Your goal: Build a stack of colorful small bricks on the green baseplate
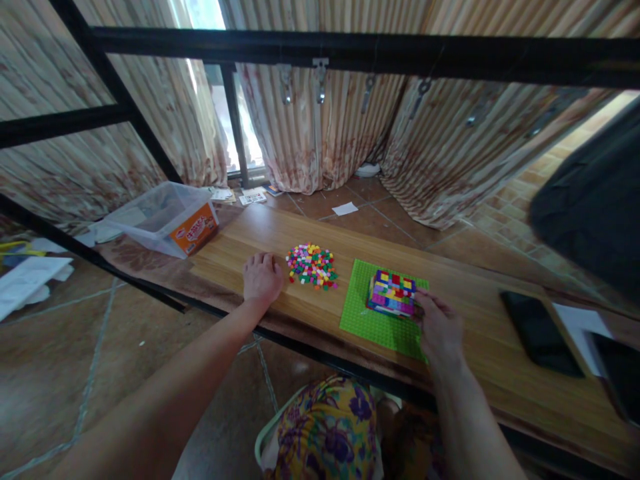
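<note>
Brick block [393, 292], multicoloured, sits on the green baseplate [356, 317], on the desk [475, 323] in front of the right hand [443, 328]. Right hand's fingers are drawn in narrow at the block's right end; can't tell whether they pinch it or only touch. Left hand [263, 279] rests on the desk just beside the loose brick pile [311, 265], fingers curled; can't tell if anything is under them.

Handling, judged by looks: block is light, hard plastic, no give. Faces likely smooth, a bit slippery to dry fingertips; top is a patchwork of small pieces, so the seams are the weak point. A twist or a pull on one corner could pop pieces off. Best hold: low on two opposite sides, even squeeze, straight up if it must come away. Baseplate looks thin and bendy; hold it by the edge. Loose bricks: tiny, stiff, nearly weightless, easily scattered; fingertip pinch, one each.
</note>
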{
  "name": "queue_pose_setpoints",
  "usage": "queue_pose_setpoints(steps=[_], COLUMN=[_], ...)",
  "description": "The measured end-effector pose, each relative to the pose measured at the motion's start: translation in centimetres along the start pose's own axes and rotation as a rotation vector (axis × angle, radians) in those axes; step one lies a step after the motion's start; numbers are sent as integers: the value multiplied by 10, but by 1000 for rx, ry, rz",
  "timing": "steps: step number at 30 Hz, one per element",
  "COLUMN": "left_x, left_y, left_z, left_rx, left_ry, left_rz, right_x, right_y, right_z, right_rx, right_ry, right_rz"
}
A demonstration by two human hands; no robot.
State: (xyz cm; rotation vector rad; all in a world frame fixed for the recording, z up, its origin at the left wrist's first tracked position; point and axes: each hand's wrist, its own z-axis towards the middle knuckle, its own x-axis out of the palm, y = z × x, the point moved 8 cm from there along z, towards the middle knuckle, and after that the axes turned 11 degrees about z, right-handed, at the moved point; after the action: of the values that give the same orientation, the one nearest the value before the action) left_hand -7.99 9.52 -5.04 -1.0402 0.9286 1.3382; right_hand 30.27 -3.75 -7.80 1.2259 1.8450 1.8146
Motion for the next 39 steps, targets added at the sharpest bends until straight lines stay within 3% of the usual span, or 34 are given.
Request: queue_pose_setpoints(steps=[17,19,22,24,26,29,31,34,39], left_x=[2,2,2,2,2,1,1,1,2], left_y=[0,0,1,1,1,0,1,1,1], left_z=[1,1,1,1,1,1,0,0,-1], left_rx=[-2,-1,-5,-7,-2,4,5,7,2], left_ry=[6,1,-5,-4,-5,-13,-17,-22,-11], left_rz=[-7,-7,1,5,8,15,16,11,1], right_x=[1,-4,-3,18,51,96,113,120,113], right_y=[-1,9,39,52,47,16,-8,-32,-45], right_z=[2,1,-15,-37,-62,-100,-113,-110,-92], right_rx=[-35,-125,-423,-611,-729,-774,-737,-669,-625], right_ry=[-16,-65,-127,-14,224,628,779,813,699], right_rz=[-78,-90,-223,-378,-526,-630,-659,-709,-768])
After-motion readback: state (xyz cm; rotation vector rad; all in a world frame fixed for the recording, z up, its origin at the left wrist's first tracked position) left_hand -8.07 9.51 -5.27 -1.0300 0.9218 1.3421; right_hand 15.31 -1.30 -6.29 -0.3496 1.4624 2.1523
